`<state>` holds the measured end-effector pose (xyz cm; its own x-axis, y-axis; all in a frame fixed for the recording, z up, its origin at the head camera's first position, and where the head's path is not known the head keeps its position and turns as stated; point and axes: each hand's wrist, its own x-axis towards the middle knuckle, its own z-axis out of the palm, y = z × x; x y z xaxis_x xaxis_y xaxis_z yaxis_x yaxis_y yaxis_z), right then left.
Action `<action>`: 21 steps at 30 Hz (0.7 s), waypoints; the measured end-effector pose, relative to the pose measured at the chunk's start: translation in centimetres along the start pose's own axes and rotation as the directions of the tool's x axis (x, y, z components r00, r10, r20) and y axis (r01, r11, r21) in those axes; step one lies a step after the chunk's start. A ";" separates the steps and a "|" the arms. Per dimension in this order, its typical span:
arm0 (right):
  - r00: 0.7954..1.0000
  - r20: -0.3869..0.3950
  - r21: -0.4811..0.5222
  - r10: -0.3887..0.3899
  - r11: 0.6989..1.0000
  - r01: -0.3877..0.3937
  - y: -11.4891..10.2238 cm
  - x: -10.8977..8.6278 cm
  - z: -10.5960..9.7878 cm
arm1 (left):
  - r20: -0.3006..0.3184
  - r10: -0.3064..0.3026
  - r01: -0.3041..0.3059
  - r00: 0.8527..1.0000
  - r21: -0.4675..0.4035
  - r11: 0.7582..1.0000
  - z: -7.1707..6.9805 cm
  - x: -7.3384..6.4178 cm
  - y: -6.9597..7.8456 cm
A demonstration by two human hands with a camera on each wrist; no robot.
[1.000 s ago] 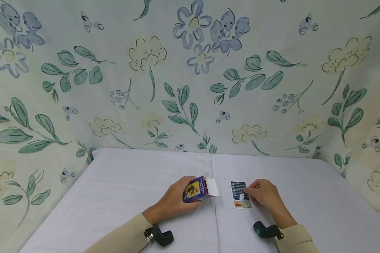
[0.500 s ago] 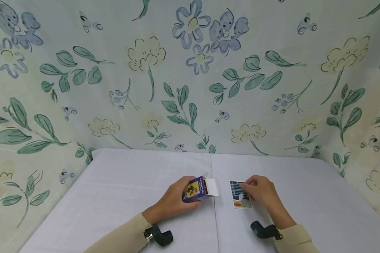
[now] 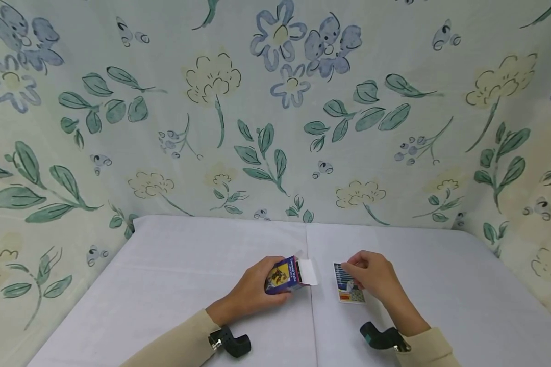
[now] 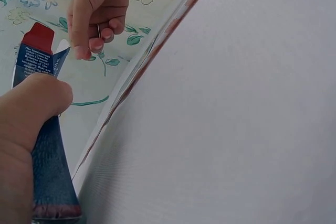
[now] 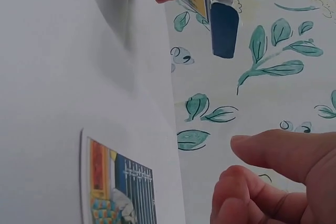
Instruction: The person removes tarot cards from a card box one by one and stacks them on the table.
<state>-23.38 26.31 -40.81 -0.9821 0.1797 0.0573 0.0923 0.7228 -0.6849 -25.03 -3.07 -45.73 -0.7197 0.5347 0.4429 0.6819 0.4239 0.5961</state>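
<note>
My left hand [image 3: 254, 289] grips a purple-blue tarot card box [image 3: 282, 275] with a yellow picture panel and the words "Universal Waite". The box's white end flap [image 3: 308, 272] hangs open toward the right. In the left wrist view the thumb [image 4: 50, 95] presses the box's dark blue side [image 4: 50, 166]. Right of the box, a picture card [image 3: 349, 291] lies face up on the white cloth; whether others lie beneath it I cannot tell. My right hand [image 3: 376, 275] hovers over the card's upper right part, hiding some of it. In the right wrist view its thumb and loosely bent fingers stand apart, holding nothing.
A white cloth [image 3: 188, 265] covers the table, with a crease running front to back between box and card. Floral fabric [image 3: 266, 153] hangs behind and at both sides. Black wrist cameras [image 3: 236, 345] are strapped at both sleeves.
My right hand has moved from the card's right edge up and slightly left, toward its top edge. The card stays in place. My left hand and the box have hardly moved.
</note>
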 end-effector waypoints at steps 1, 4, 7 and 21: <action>1.000 -0.007 -0.007 -0.009 1.000 0.009 0.6 0.4 0.3 | 0.000 -0.001 0.001 1.000 0.000 1.000 0.0 0.0 0.0; 0.999 -0.020 -0.030 -0.035 0.999 0.034 2.9 2.0 1.6 | 0.003 -0.006 0.006 1.000 0.004 1.000 0.0 0.0 0.0; 0.994 -0.037 -0.018 -0.098 0.995 0.097 4.1 2.8 2.4 | 0.004 -0.013 0.013 1.000 0.012 1.000 0.0 0.0 0.0; 0.991 -0.028 0.095 -0.132 0.986 0.134 -3.7 -1.4 0.7 | -0.006 -0.001 0.001 1.000 0.022 1.000 0.0 0.0 -0.2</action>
<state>-22.48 22.90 -38.85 -0.9806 0.1015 0.1676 -0.0563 0.6736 -0.7369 -25.17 -3.11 -45.85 -0.7213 0.5299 0.4460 0.6835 0.4410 0.5816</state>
